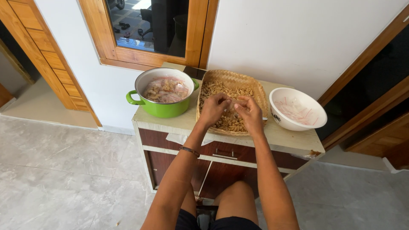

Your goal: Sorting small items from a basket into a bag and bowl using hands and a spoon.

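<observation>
Head view: left hand (pixel 214 108) and right hand (pixel 249 111) meet over the woven tray (pixel 251 85) of peanuts (pixel 221 88), fingertips pinched together on something small, likely one peanut. Green pot (pixel 162 108) lies nearer the left hand, white bowl (pixel 298 123) nearer the right.

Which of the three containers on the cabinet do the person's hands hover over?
The woven basket of peanuts in the middle; the green pot sits to its left and the white bowl to its right, both untouched.
</observation>
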